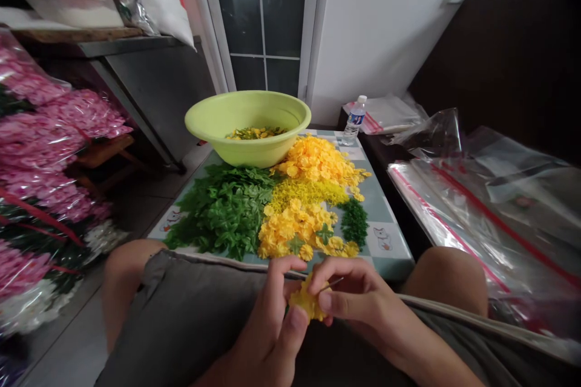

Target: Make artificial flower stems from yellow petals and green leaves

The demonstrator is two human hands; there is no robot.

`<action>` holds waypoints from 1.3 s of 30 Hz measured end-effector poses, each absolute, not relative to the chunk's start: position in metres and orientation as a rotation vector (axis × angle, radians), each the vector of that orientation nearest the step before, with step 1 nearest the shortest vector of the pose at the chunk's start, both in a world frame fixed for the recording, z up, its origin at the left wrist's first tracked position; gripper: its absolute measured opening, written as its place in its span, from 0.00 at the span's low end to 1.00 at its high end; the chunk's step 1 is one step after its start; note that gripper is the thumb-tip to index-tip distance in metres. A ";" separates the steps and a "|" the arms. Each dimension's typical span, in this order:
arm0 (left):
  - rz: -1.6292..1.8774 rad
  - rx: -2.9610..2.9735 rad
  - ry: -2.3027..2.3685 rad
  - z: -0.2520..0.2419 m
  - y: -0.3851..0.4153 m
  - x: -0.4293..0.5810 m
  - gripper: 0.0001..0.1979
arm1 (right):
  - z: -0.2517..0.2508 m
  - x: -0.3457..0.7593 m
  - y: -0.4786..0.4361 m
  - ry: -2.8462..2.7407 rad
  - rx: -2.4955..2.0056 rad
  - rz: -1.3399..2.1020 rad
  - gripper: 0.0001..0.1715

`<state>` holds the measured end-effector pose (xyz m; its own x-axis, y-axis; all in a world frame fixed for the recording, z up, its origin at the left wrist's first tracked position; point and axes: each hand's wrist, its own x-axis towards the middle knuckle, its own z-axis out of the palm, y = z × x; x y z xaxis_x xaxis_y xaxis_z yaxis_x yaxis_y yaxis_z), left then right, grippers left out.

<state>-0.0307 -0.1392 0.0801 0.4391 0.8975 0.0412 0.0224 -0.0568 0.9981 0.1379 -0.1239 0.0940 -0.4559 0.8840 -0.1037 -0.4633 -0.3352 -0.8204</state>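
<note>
Over my lap, my left hand (pixel 272 320) and my right hand (pixel 354 299) meet on a small yellow artificial flower (pixel 307 302). Both pinch it with closed fingers, the left thumb pressed against its lower side. A thin stem or wire pokes out past my right fingers. Just beyond my hands a low table (pixel 385 236) carries piles of yellow petals (pixel 295 224), larger orange-yellow petals (pixel 320 160), green leaves (pixel 224 208) and small dark green pieces (pixel 354 222). A lime-green basin (pixel 247 127) with assembled flowers stands at the table's far end.
Bagged pink artificial flowers (pixel 40 151) are stacked at the left. Clear zip bags (pixel 481 199) lie on a dark surface at the right. A water bottle (pixel 354 120) stands behind the table near the wall. A metal counter (pixel 149 84) and glass door are at the back.
</note>
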 end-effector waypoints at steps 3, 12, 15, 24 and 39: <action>1.006 1.409 0.794 0.072 -0.143 -0.030 0.21 | 0.093 0.131 -0.125 -0.908 -0.629 1.989 0.05; 1.220 1.502 1.311 0.077 -0.154 -0.021 0.07 | 0.086 0.128 -0.119 -1.004 -0.688 1.946 0.16; 1.050 1.437 1.294 0.080 -0.145 -0.019 0.11 | 0.059 0.157 -0.088 -1.301 -1.177 1.421 0.16; 0.869 1.198 1.064 0.063 -0.116 -0.015 0.17 | -0.027 0.182 -0.022 -1.678 -1.771 0.597 0.06; 0.813 1.077 1.070 0.060 -0.102 -0.015 0.14 | -0.026 0.173 -0.013 -1.548 -1.718 0.739 0.12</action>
